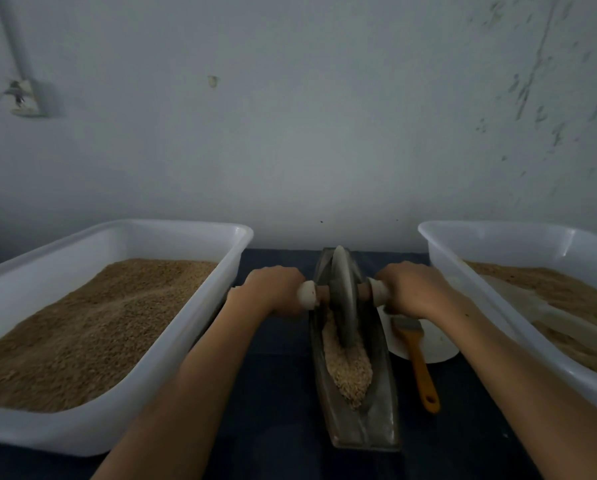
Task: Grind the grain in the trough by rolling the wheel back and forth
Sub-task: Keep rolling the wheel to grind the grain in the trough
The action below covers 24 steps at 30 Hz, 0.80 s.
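Note:
A narrow boat-shaped metal trough [376, 424] lies lengthwise in the middle of the dark table. Pale crushed grain [350, 372] fills its near half. A grey grinding wheel [343, 296] stands upright in the trough, towards the far end, on a wooden axle with white end knobs. My left hand [272, 289] grips the left handle of the axle. My right hand [411, 287] grips the right handle. Both hands cover most of the handles.
A large white plastic tub [200, 327] heaped with brown grain stands on the left. A second white tub [470, 306] with grain stands on the right. A yellow-handled brush [420, 362] lies over a white plate [439, 344] beside the trough. A grey wall rises behind.

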Tool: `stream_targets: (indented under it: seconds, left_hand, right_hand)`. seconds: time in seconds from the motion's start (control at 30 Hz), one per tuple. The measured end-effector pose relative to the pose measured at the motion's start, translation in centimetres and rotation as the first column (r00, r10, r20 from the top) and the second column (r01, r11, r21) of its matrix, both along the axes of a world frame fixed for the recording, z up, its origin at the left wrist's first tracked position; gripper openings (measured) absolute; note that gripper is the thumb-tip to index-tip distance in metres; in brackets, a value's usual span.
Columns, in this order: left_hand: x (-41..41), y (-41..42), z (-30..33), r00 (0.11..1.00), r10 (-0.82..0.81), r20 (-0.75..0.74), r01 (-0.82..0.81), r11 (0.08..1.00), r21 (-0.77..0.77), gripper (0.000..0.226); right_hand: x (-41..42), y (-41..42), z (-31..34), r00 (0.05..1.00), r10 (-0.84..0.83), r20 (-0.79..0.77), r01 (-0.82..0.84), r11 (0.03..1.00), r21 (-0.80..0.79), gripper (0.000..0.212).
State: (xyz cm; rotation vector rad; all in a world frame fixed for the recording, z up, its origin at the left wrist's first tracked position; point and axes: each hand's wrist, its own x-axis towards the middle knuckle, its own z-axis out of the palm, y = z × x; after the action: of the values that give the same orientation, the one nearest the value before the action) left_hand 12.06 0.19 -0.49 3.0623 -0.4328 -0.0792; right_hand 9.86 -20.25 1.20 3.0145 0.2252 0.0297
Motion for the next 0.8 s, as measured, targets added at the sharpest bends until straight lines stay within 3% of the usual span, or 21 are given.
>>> stream_targets:
  seconds: [0.13, 0.33, 0.5, 0.63, 0.8]
  left_hand:
    - [0.0, 0.1, -0.4, 0.998, 0.013, 0.067, -0.012, 1.000, -0.022, 0.035]
    - [-0.2, -0.2, -0.2, 0.999, 0.022, 0.030, -0.022, 1.000, 0.000, 0.040]
    - [-0.3, -0.3, 0.5, 0.998, 0.003, -0.063, 0.001, 0.998, 0.058, 0.043]
    - [-0.6, -0.2, 1.2, 0.966, -0.021, -0.259, 0.032, 0.999, 0.038, 0.019]
    - [-0.9, -0.1, 1.4, 0.952, -0.048, -0.302, 0.056, 0.998, 0.020, 0.009]
  right_hand:
    - [-0.1, 0.4, -0.2, 0.994, 0.005, 0.108, -0.004, 1.000, -0.017, 0.006]
    - [-0.1, 0.2, -0.4, 0.992, 0.024, 0.123, -0.020, 0.999, -0.032, 0.005]
    - [-0.5, -0.4, 0.6, 0.995, 0.026, -0.097, -0.031, 0.998, -0.051, 0.024]
    - [-1.0, -0.5, 1.2, 0.950, 0.010, -0.312, -0.019, 0.999, -0.026, 0.029]
    - [-1.1, -0.7, 1.3, 0.951, 0.019, -0.310, -0.013, 1.000, 0.019, 0.030]
